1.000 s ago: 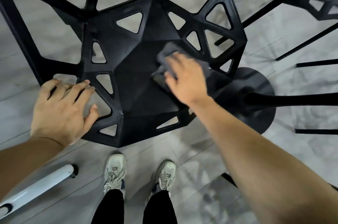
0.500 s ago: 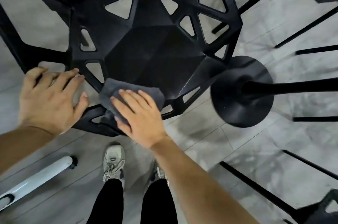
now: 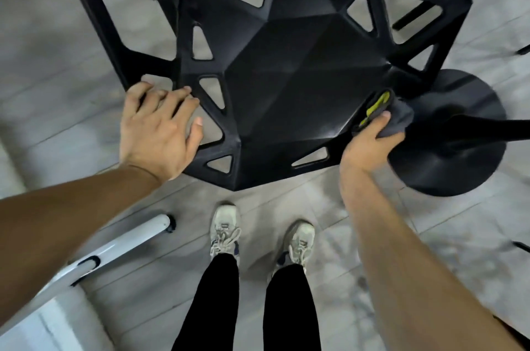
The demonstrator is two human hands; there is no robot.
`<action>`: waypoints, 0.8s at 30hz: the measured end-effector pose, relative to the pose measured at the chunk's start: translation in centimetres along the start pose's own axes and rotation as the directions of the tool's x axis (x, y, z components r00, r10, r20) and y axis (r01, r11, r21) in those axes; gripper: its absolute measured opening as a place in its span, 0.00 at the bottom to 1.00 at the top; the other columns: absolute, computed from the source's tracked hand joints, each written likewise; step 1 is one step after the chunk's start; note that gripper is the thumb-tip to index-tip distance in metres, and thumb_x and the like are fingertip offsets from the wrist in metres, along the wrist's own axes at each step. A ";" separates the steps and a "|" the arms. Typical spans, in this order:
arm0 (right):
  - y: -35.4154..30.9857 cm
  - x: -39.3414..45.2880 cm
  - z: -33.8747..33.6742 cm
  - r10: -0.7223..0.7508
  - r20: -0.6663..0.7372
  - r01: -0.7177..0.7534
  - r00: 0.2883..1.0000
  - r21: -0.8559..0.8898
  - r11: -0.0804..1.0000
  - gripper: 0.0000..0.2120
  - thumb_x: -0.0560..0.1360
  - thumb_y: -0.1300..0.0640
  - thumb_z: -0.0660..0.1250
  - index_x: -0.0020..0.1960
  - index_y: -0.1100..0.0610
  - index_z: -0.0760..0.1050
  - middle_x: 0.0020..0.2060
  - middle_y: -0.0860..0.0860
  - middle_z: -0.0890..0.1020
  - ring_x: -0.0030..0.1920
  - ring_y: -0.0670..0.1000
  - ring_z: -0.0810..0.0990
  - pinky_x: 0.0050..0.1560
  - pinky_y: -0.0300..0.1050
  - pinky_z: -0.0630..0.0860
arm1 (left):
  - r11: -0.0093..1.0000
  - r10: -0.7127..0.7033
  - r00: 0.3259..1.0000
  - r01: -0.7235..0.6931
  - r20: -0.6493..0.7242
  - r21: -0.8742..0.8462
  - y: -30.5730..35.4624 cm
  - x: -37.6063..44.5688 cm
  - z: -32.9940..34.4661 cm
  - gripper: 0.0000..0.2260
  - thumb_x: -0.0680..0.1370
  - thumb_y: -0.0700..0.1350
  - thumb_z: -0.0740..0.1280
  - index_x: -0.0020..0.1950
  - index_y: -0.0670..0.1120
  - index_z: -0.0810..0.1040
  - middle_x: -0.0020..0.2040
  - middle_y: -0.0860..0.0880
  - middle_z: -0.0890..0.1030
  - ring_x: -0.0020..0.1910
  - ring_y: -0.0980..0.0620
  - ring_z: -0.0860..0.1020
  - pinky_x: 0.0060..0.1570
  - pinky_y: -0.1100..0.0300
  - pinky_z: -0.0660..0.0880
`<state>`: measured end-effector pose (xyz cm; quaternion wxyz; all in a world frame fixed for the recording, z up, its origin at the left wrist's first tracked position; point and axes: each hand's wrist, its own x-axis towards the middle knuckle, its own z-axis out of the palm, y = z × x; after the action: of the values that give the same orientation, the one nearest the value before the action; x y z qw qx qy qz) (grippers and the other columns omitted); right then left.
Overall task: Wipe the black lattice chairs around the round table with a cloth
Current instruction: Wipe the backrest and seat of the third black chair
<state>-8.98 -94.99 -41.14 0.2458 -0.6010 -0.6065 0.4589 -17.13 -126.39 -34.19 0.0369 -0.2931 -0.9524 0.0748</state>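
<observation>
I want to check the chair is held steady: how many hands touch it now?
2. The left hand rests on the chair at its left front edge. The right hand grips the cloth against the right front edge.

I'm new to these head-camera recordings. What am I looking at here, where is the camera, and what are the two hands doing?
There is no machine: a person works with bare hands, and the single camera sits on their head, looking down, so you see their own arms, black trousers and pale sneakers. In front of them stands a black plastic lattice chair with triangular cut-outs. The left hand rests spread on the seat's left edge. The right hand grips a bunched dark grey cloth with a yellow-green patch at the seat's right front edge. Beside it is the round black table base on a grey tiled floor.
</observation>
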 end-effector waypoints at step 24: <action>-0.2 -24.5 2.3 0.774 0.450 -0.790 0.446 -0.209 0.577 0.07 0.83 0.52 0.61 0.51 0.54 0.75 0.50 0.57 0.81 0.47 0.57 0.81 0.47 0.50 0.79 | 0.941 0.155 0.962 -0.075 0.225 -0.329 -2.7 -0.1 -6.2 0.21 0.79 0.48 0.54 0.69 0.43 0.73 0.66 0.44 0.75 0.63 0.42 0.73 0.67 0.49 0.67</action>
<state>-7.19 -118.96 -35.80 -0.1481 -0.6683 -0.2952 0.6665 -17.86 -127.95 -27.62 -0.1344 -0.3391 -0.9302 -0.0413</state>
